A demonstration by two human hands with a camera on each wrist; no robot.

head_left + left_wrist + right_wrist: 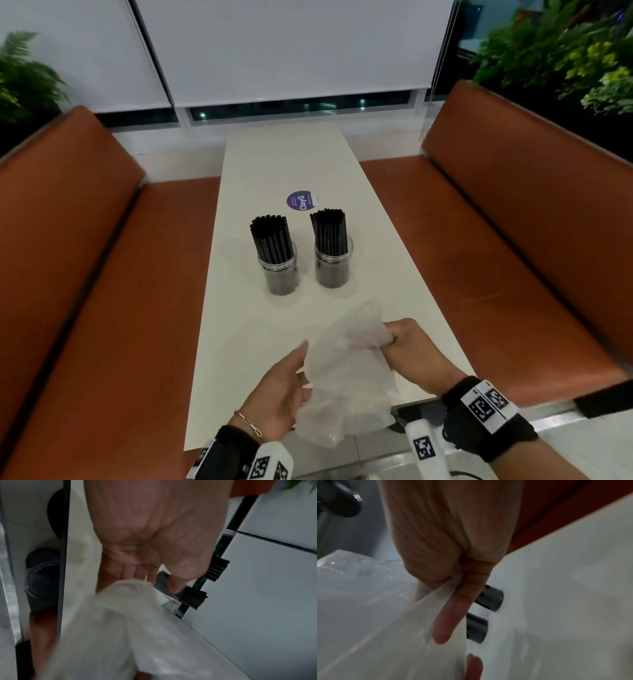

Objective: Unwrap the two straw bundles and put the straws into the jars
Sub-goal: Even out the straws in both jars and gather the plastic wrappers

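Already, from the head view, both jars stand upright side by side on the white desk (pixel 394 291), the left jar (pixel 279 270) and the right jar (pixel 331 267) each packed with black straws (pixel 270 240), just nearer than the purple sticker (pixel 300 200). Nearer still, the clear plastic wrap (pixel 346 373) is bunched between both hands: the right hand (pixel 407 346) has its fingers curled tight on its top corner, while the left hand (pixel 281 383) cups its side with loosely bent fingers. From the left wrist, the wrap (pixel 120 622) drapes below the relaxed palm (pixel 154 534). From the right wrist, thumb and fingers (pixel 469 577) pinch the film (pixel 376 608). My worry: the billowing wrap, swung carelessly towards the jars, might snag the tall straws and tip a jar.
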